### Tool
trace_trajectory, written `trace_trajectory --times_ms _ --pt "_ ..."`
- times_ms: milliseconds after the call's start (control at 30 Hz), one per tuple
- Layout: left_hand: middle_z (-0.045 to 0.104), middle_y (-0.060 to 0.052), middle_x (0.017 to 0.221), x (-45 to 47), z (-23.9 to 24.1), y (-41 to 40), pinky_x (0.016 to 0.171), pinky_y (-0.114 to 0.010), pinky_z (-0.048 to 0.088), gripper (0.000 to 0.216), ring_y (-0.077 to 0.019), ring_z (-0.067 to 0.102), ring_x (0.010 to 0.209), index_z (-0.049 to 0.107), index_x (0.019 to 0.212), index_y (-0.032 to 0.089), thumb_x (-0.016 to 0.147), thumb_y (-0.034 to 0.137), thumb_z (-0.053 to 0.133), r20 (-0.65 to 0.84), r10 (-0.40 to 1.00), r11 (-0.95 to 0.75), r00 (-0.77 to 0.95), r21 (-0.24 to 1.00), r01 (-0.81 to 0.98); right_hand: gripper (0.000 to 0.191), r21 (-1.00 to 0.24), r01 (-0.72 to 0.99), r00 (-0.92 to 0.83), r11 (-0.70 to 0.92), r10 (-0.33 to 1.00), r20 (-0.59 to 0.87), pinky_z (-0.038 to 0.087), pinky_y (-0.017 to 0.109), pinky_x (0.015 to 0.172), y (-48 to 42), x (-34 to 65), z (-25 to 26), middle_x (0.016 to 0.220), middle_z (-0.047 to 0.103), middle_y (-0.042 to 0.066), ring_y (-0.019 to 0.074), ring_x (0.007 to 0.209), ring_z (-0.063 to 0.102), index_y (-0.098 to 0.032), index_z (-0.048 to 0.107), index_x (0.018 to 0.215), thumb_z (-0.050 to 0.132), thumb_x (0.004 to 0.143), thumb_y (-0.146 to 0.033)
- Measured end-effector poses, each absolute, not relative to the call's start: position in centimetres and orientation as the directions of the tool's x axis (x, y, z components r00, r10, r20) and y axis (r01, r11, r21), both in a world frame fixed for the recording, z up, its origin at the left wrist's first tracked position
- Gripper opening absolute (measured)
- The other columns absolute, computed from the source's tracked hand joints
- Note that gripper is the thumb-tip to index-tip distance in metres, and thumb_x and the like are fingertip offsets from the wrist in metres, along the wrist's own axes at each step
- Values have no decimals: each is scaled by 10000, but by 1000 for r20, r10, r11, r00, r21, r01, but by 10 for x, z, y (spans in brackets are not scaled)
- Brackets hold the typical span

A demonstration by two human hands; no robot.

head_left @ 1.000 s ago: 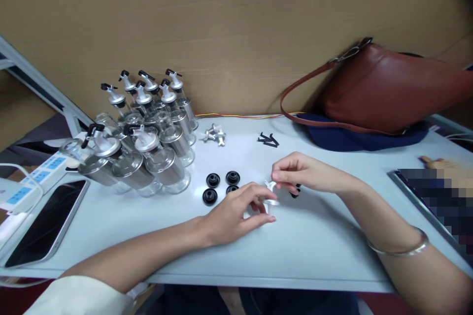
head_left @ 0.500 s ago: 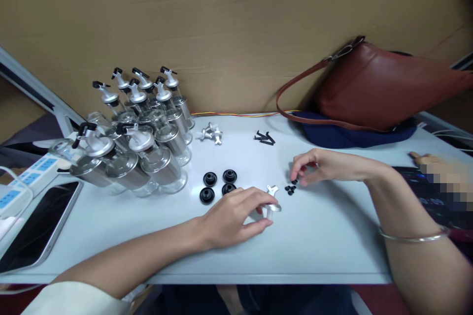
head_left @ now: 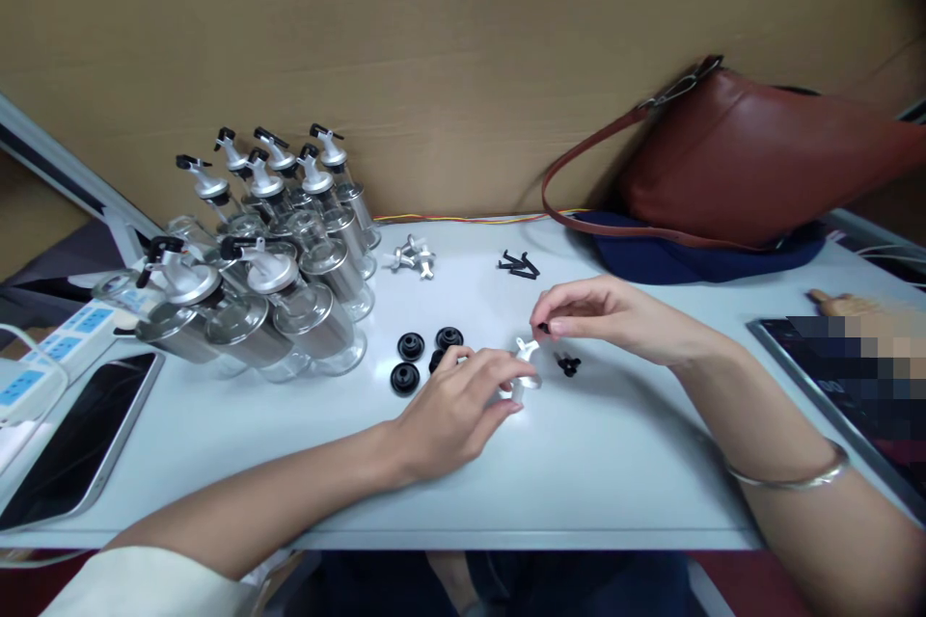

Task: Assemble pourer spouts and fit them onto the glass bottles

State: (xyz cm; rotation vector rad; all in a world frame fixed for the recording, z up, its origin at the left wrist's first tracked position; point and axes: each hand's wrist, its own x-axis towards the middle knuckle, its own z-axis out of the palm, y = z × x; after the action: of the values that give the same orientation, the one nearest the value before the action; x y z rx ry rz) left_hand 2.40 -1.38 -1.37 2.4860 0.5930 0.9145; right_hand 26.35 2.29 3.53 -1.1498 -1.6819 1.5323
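My left hand (head_left: 452, 410) is closed around a silver pour spout (head_left: 528, 349), gripping it at its round collar just above the table. Between the thumb and fingertips of my right hand (head_left: 608, 313) is a small black plug (head_left: 544, 328), close to the spout's top. Several more small black plugs (head_left: 568, 364) lie in a pile below that hand. Round black stoppers (head_left: 411, 347) sit to the left of my left hand, which partly hides one. Farther back are loose silver spouts (head_left: 412, 257) and thin black levers (head_left: 519, 264).
Glass bottles (head_left: 318, 323) with pourers crowd the left side, near a phone (head_left: 79, 439) and a power strip (head_left: 54, 357). A brown bag (head_left: 752, 154) rests on dark blue fabric (head_left: 709, 260) at the back right. A dark-screened device (head_left: 803, 376) lies at the right, partly pixelated.
My right hand has lifted from the plug pile and moved left, a black plug now pinched in it. My left hand has shifted slightly left and up with the spout.
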Motion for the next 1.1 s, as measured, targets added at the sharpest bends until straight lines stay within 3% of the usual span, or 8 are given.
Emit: trace_trajectory --times_ms 167,367,733,967,1100 --pt "679 -101 1150 24 -13 -14 917 -347 453 256 -177 630 1063 412 1248 197 993 186 407 525 516 -830 677 503 242 354 -990 86 -360 -114 923 -137 503 289 657 23 257 29 676 694 20 156 636 630 -195 752 744 896 547 -451" --pt "671 -116 1175 24 -15 -14 948 -369 452 289 -187 617 1105 392 1276 202 988 177 390 494 528 -815 691 523 249 371 -988 109 -362 -110 921 -143 518 292 646 23 253 28 672 710 37 161 624 645 -182 728 646 899 518 -486" --pt "678 -107 1169 25 -14 -14 913 -353 449 257 -185 636 1098 375 1263 211 1007 197 370 548 491 -844 677 493 212 306 -988 37 -462 -152 874 -152 520 250 623 21 250 25 653 724 31 135 603 654 -172 738 660 889 587 -429" --pt "684 -100 1144 25 -17 -13 903 -352 443 264 -181 644 1063 361 1263 212 1002 182 380 596 464 -865 655 466 188 261 -983 -12 -525 -186 838 -152 529 269 690 21 253 23 724 735 36 147 657 684 -172 753 746 859 663 -396" --pt "675 -106 1166 25 -17 -13 921 -358 435 282 -190 632 1090 356 1278 211 999 189 388 586 470 -859 661 476 188 278 -978 -45 -582 -204 801 -140 491 240 676 19 253 25 776 713 18 119 691 649 -199 759 948 818 736 -369"
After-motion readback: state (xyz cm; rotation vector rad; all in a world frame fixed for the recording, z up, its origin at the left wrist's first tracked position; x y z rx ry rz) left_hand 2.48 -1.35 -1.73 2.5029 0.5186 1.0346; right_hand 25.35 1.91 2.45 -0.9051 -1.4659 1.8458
